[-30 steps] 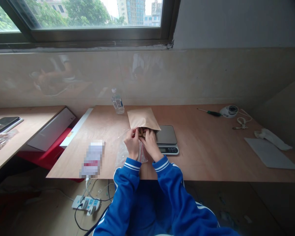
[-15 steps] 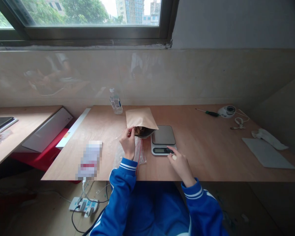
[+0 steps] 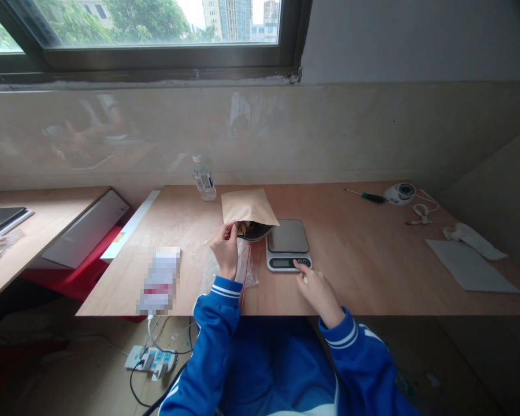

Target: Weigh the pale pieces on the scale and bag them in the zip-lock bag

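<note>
My left hand (image 3: 225,249) pinches the near edge of a brown kraft paper bag (image 3: 247,207). The bag lies with its dark-lined mouth open toward me, and some brownish contents show just inside. Right of the bag is a kitchen scale (image 3: 288,240) with a bare metal plate and a dark display strip. My right hand (image 3: 317,290) reaches its index finger onto the buttons of that strip. Its other fingers are curled around a small pale thing, mostly hidden. Under my left hand and the bag lies a clear zip bag (image 3: 250,271) with a red seal line.
A water bottle (image 3: 204,180) stands behind the bag. To the left lies a blurred-out phone (image 3: 159,280) on a cable, above a power strip (image 3: 151,359). At the right are a screwdriver (image 3: 368,197), a white camera (image 3: 398,194) and a grey sheet (image 3: 470,268).
My right index finger has moved slightly left and down along the scale's button strip. My left hand keeps its pinch on the paper bag. The view has shifted a little.
</note>
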A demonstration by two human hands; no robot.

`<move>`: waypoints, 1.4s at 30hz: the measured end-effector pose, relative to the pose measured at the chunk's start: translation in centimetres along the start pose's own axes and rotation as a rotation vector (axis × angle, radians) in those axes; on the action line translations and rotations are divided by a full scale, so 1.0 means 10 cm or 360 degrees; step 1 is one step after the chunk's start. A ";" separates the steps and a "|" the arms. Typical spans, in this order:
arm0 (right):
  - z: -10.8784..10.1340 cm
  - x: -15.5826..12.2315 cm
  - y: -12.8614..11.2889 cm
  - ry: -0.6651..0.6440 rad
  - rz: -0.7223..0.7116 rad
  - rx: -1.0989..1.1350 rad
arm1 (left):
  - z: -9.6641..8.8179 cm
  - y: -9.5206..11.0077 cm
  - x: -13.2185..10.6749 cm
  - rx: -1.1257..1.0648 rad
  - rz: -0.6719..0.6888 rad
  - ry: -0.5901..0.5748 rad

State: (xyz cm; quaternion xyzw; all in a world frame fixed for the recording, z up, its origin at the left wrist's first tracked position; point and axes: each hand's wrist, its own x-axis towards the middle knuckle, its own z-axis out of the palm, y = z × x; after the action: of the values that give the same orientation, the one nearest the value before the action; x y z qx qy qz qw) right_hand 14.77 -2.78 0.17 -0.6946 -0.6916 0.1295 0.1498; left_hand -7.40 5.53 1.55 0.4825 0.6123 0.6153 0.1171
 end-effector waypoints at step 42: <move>-0.09 0.47 0.27 0.0267 0.0347 0.2074 | 0.10 -0.46 -0.04 -0.0162 -0.0094 0.0359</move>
State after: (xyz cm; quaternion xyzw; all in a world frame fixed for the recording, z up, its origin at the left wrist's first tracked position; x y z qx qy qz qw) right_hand 17.65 1.87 0.10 -0.5357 -0.3835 0.4809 0.5785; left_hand -8.54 6.92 -2.85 0.3855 0.6035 0.6922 0.0899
